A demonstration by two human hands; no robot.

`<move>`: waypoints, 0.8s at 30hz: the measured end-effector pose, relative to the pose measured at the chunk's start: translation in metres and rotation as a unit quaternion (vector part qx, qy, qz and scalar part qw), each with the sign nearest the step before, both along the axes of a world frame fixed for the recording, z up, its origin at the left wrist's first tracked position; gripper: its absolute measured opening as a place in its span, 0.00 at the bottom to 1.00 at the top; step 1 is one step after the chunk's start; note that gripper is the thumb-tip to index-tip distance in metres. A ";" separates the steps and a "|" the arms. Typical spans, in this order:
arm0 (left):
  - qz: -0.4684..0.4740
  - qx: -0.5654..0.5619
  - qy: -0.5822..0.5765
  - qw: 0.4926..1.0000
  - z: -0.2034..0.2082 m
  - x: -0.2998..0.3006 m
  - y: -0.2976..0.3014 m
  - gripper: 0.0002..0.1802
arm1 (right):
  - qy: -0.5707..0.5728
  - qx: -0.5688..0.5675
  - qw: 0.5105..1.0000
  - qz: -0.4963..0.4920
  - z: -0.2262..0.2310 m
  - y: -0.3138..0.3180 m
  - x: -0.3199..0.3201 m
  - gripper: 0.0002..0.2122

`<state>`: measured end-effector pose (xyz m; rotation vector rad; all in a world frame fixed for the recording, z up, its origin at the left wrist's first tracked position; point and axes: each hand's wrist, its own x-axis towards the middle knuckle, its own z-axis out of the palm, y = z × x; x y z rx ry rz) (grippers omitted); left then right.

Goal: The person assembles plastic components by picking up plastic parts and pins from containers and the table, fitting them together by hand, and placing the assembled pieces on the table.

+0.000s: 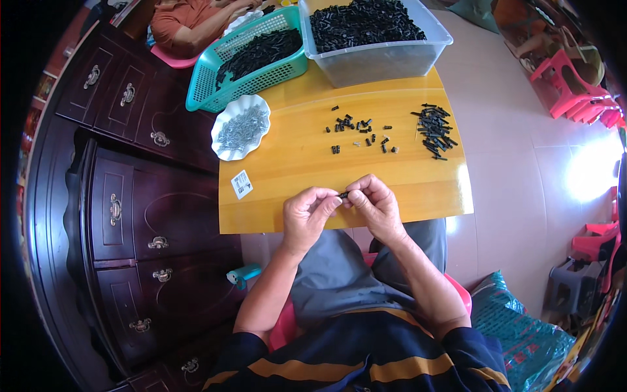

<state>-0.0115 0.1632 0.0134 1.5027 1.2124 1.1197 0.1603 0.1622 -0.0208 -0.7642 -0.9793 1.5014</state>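
Above the near edge of the yellow wooden table (281,176), both my hands meet in pinches. A small black plastic piece (343,195) sits between the fingertips of my left hand (308,214) and my right hand (377,208), which both close on it. Whether a thin pin is also in the left pinch is too small to tell. Ahead of my hands lie several loose short black plastic pieces (346,123). To the right is a heap of longer black plastic pieces (434,130). A white scalloped dish (228,151) at left holds many thin silvery metal pins (245,129).
At the table's far side stand a green basket (202,85) and a clear plastic tub (385,62), both full of black parts. A printed label (241,184) lies at left. Dark wooden drawers (150,222) flank the left. Another person's arm (202,32) shows beyond the basket.
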 end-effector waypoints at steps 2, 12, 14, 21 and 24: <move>-0.001 -0.012 -0.018 1.000 -0.002 0.001 0.000 0.08 | 0.002 0.004 1.000 0.002 -0.001 0.000 0.000 0.03; -0.012 -0.079 -0.110 0.991 -0.004 0.002 -0.003 0.08 | -0.001 0.018 1.000 0.003 -0.005 -0.001 0.001 0.03; -0.010 -0.081 -0.105 0.991 -0.005 0.002 -0.003 0.08 | -0.006 0.019 1.000 0.003 -0.005 -0.001 0.001 0.03; 0.011 -0.146 -0.220 0.965 -0.015 0.002 -0.010 0.07 | -0.075 0.050 0.996 0.003 -0.005 -0.003 0.002 0.03; 0.008 -0.161 -0.231 0.960 -0.016 0.000 -0.011 0.07 | -0.129 0.058 0.990 0.000 -0.001 -0.003 0.002 0.03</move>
